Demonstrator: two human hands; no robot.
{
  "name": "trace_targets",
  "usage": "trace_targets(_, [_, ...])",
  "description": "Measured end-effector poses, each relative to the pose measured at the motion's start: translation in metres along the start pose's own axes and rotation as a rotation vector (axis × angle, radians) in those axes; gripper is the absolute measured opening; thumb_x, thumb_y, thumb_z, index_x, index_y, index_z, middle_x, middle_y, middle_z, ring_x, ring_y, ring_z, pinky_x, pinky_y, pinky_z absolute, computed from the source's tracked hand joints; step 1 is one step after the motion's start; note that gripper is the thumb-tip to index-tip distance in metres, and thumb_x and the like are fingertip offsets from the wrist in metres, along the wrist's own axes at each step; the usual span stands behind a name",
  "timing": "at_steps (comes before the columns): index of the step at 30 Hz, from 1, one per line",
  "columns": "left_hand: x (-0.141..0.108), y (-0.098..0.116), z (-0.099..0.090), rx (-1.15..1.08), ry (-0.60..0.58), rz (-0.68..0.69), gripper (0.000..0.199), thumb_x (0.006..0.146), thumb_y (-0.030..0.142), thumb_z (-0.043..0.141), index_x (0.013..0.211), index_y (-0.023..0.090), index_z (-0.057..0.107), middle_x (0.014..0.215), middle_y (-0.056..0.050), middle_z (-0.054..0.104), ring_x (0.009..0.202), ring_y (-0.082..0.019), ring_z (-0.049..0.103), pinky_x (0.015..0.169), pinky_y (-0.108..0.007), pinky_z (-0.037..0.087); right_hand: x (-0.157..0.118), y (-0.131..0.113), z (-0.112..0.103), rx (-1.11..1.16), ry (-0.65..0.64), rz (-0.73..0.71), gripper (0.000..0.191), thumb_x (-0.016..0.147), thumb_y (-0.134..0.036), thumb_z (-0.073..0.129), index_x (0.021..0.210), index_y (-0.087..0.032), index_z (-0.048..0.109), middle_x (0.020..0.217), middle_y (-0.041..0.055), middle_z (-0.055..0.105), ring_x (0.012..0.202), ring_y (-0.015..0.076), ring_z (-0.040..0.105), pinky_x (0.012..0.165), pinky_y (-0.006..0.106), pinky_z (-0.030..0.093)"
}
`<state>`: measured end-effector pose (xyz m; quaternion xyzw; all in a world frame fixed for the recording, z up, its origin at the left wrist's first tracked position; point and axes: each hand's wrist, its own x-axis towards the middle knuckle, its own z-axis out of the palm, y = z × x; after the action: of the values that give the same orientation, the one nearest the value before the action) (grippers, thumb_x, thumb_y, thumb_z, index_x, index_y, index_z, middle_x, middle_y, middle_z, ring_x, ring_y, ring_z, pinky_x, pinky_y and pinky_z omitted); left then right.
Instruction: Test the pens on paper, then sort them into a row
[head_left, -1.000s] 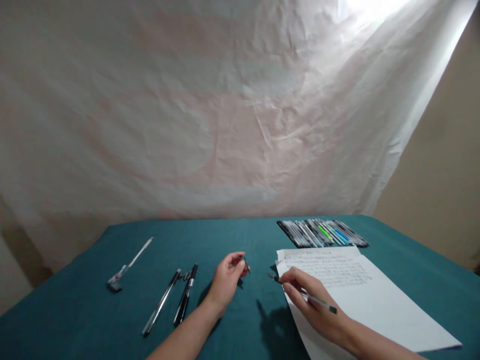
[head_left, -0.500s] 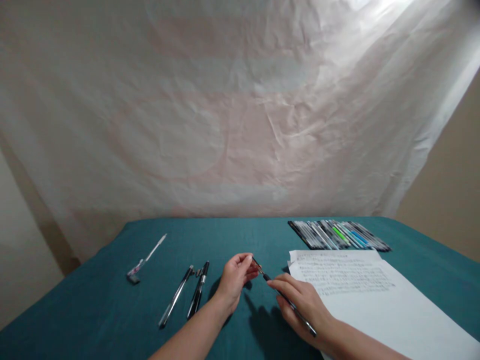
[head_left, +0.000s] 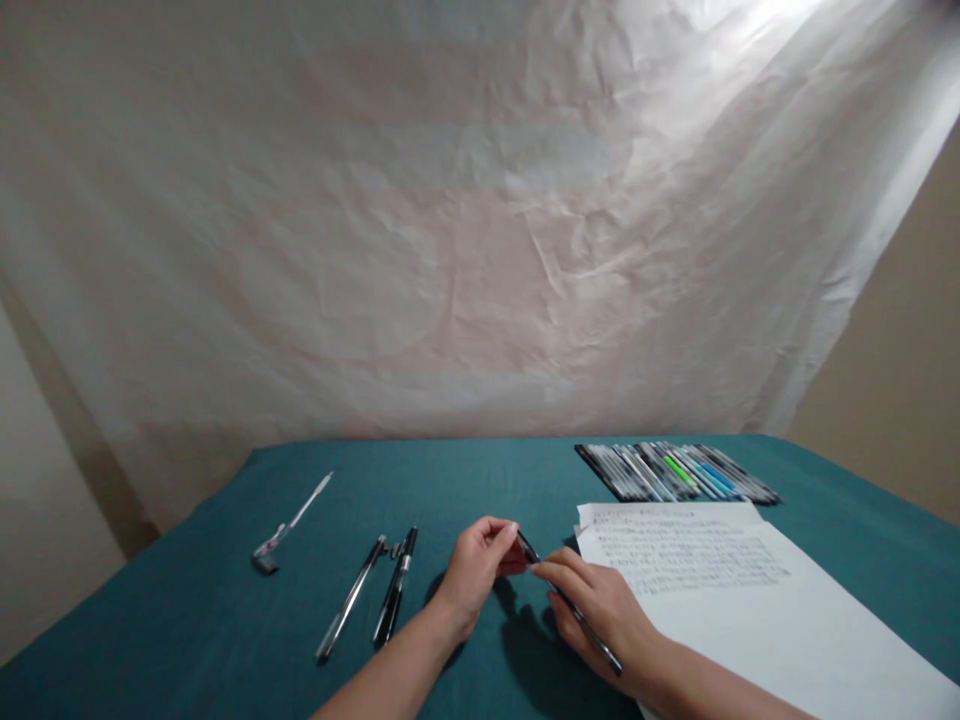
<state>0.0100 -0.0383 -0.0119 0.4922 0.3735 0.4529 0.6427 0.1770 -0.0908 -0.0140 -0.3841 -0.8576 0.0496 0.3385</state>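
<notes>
My right hand [head_left: 596, 605] is closed around a slim pen [head_left: 600, 647] with a clear barrel, which slants up and left toward my other hand. Fingers pinched, my left hand [head_left: 480, 565] grips a small black pen cap [head_left: 527, 545] at the front end of that pen. The cap and pen now meet in one line, and the tip is out of sight. Left of my hands, a clear-barrelled pen [head_left: 351, 598] and a black pen [head_left: 395, 588] lie side by side on the cloth.
Sheets of paper [head_left: 750, 640] with handwriting lie at the right. Behind them is a row of several pens [head_left: 675, 472]. On the left rest a thin white stick-like item [head_left: 311, 500] and a small grey block [head_left: 264, 564]. A green cloth [head_left: 187, 600] covers the table.
My two hands have come closer together. The pen tip, bare half a second ago, is now covered by the black cap. My left hand has shifted slightly right and down.
</notes>
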Motion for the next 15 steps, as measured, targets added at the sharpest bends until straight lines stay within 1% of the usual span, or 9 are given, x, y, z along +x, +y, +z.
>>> trace_targets(4, [0.0,-0.001,0.002,0.046,-0.008,0.01,0.027,0.075,0.04,0.054,0.08,0.014,0.053,0.069,-0.003,0.063,0.062,-0.012,0.059,0.061,-0.025,0.045,-0.002,0.003,0.004,-0.066,0.024,-0.058,0.034,0.078,-0.009,0.039,0.108,-0.021,0.048,0.087,0.0061,0.056,0.069,0.0137,0.055,0.06,0.023,0.043])
trace_targets(9, [0.001,-0.005,0.003,0.074,-0.02,0.038,0.026,0.074,0.04,0.055,0.078,0.014,0.053,0.066,-0.002,0.061,0.059,-0.012,0.058,0.06,-0.024,0.044,-0.005,0.012,0.013,-0.165,0.119,-0.16,0.031,0.079,-0.008,0.036,0.105,-0.018,0.05,0.079,0.0055,0.054,0.062,0.0128,0.052,0.053,0.022,0.04])
trace_targets(15, [-0.003,-0.004,0.004,0.041,-0.051,0.026,0.024,0.075,0.037,0.055,0.078,0.014,0.052,0.067,-0.002,0.061,0.06,-0.011,0.057,0.061,-0.024,0.044,-0.008,0.014,0.016,-0.191,0.114,-0.174,0.032,0.081,-0.009,0.034,0.108,-0.018,0.048,0.077,0.005,0.052,0.063,0.0131,0.051,0.055,0.022,0.04])
